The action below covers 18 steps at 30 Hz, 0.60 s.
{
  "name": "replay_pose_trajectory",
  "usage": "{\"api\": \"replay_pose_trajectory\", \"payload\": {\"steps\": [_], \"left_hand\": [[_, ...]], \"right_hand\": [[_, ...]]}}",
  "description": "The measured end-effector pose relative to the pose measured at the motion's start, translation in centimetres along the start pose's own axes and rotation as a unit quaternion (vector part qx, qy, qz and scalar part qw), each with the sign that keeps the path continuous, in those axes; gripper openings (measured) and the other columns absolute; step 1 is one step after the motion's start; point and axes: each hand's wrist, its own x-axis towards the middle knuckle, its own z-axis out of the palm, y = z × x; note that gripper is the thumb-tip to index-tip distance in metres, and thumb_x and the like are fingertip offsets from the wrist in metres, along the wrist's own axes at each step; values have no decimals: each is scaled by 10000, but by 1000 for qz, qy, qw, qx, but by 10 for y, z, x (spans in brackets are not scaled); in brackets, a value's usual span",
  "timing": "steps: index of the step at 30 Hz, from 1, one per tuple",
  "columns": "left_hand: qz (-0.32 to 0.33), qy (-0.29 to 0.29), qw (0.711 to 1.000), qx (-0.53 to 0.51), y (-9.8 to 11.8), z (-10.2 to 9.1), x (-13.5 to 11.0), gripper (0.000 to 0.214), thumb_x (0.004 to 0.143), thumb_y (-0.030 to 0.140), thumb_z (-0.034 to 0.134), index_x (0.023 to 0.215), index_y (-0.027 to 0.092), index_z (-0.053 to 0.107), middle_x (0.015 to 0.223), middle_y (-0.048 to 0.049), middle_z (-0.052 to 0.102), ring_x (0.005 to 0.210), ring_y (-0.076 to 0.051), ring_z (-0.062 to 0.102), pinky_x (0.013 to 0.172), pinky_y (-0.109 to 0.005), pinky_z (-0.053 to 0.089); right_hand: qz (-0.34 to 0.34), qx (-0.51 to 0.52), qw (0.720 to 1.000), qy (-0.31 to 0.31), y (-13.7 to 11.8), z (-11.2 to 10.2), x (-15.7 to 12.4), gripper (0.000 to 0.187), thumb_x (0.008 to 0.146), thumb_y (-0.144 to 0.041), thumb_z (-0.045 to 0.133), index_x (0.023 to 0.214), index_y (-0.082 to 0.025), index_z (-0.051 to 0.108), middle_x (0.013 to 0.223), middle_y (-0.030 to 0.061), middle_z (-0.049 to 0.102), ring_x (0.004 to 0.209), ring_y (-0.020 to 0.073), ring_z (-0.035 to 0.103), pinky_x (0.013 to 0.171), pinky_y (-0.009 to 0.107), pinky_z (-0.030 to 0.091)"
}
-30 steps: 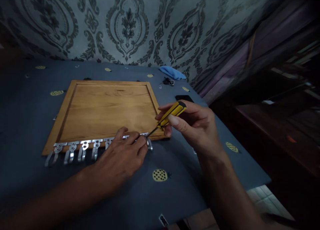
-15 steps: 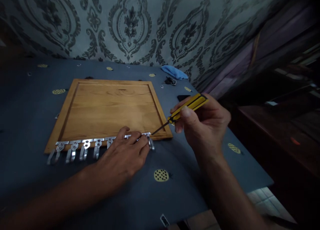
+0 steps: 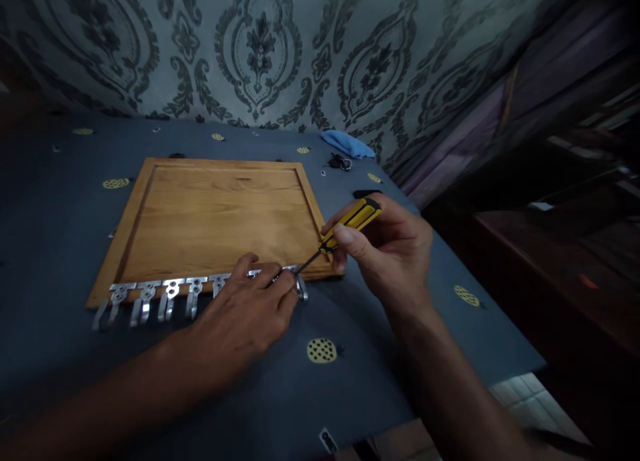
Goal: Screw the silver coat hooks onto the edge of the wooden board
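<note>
A wooden board (image 3: 215, 214) with a raised frame lies on the blue cloth. A metal rack of hooks (image 3: 165, 294) runs along its near edge. My left hand (image 3: 245, 321) rests on the right end of the rack, fingers pressed together on it. My right hand (image 3: 390, 247) grips a yellow-and-black screwdriver (image 3: 345, 227). Its tip touches the rack's right end, next to my left fingertips.
The blue tablecloth (image 3: 60, 247) has yellow dotted spots. A light blue cloth (image 3: 347, 144) and a small dark object (image 3: 340, 161) lie at the back right by the patterned wall. A black phone (image 3: 367, 194) peeks out behind my right hand. The table edge drops off at right.
My right hand drew the screwdriver back and up to the right, then brought it down again, with the tip on the rack's right end. My left hand stayed put.
</note>
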Motion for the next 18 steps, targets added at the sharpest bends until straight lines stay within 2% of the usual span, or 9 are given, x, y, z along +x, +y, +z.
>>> {"api": "replay_pose_trajectory", "payload": {"steps": [5, 10, 13, 15, 18], "left_hand": [[2, -7, 1000, 5, 0, 0, 0, 174, 983, 177, 611, 1139, 129, 670, 1175, -86, 712, 1095, -251, 609, 1061, -450, 316], [-1, 4, 1000, 11, 1, 1, 1, 174, 980, 172, 609, 1137, 127, 670, 1151, -80, 713, 1102, -251, 606, 1066, -450, 312], [1, -2, 1000, 5, 1, 0, 0, 164, 986, 175, 596, 1127, 135, 671, 1157, -76, 714, 1095, -246, 605, 1051, -440, 325], [-1, -4, 1000, 2, 1, 0, 0, 182, 992, 182, 588, 1151, 133, 662, 1175, -76, 709, 1113, -248, 600, 1068, -446, 320], [-1, -7, 1000, 1, 1, 1, 0, 209, 983, 184, 605, 1178, 126, 652, 1182, -74, 707, 1121, -249, 602, 1075, -450, 321]], "right_hand": [[0, 13, 1000, -19, -1, -3, -2, 377, 722, -544, 881, 722, -223, 682, 639, -42, 635, 413, 89, 565, 374, 231, 470], [12, 33, 996, -86, 0, -12, -3, 210, 873, -411, 795, 1008, -250, 795, 660, -29, 683, 504, 110, 630, 514, 254, 549], [14, 40, 996, -74, -1, -11, -1, 196, 790, -394, 872, 871, -235, 792, 648, -30, 688, 470, 98, 606, 463, 233, 531], [14, 44, 997, -55, -2, -8, 0, 256, 727, -422, 910, 761, -226, 748, 703, -22, 725, 444, 90, 586, 411, 226, 518], [24, 59, 997, -53, -2, -5, 0, 320, 707, -453, 914, 719, -227, 688, 767, -14, 763, 433, 90, 588, 371, 221, 513]]}}
